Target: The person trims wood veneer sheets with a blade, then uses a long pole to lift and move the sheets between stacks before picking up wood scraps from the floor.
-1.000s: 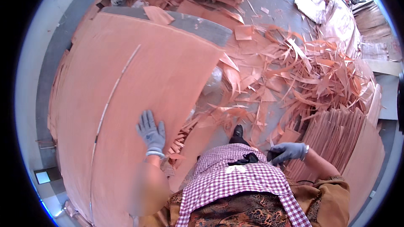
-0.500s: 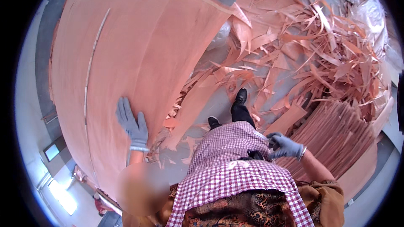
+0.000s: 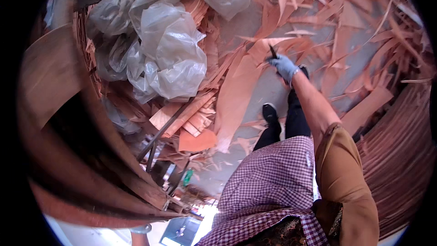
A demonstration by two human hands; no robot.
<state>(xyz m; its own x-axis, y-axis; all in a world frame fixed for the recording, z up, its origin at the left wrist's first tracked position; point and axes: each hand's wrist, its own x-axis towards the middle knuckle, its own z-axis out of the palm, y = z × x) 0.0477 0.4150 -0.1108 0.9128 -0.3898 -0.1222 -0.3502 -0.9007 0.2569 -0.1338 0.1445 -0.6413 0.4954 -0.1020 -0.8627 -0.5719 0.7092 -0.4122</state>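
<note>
My right hand, in a grey glove, reaches forward over the floor, closed round a dark, narrow knife-like tool whose tip points away from me. Below the tool lie a pale strip of wood veneer and other scraps. At the lower left a large veneer sheet is raised and curled, blurred by motion. Only the wrist and glove cuff of my left hand show, at the sheet's lower edge. Its fingers are hidden behind the sheet, which it seems to hold up.
Crumpled clear plastic lies on veneer pieces at the upper left. Loose veneer scraps litter the grey floor around my shoes. A stack of veneer stands at the right. Dark bars show beside the raised sheet.
The veneer sheet that lay flat under my left hand is now lifted and curled at the left, uncovering the plastic. My right hand has moved forward from my apron with the tool.
</note>
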